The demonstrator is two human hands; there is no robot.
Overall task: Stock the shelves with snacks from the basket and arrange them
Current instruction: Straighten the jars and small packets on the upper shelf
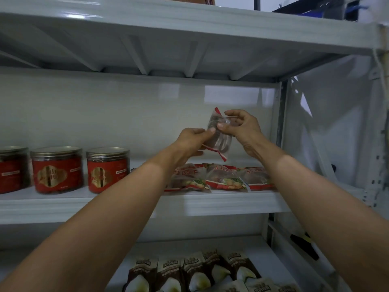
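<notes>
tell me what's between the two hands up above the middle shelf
A clear snack bag with red edges, pinched by the left hand and the right hand, shown in the head view.

Middle shelf [210, 202]: three red jars [56, 169] block the left, flat packets [223, 178] cover the right floor; open air above the packets reaches the ribbed upper shelf [139, 60]; an upright post [281, 114] closes the right side

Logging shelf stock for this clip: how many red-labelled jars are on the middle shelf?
3. In a row on the left of the middle shelf: the left jar, cut by the frame edge, the centre jar and the right jar. More may lie beyond that edge.
</notes>
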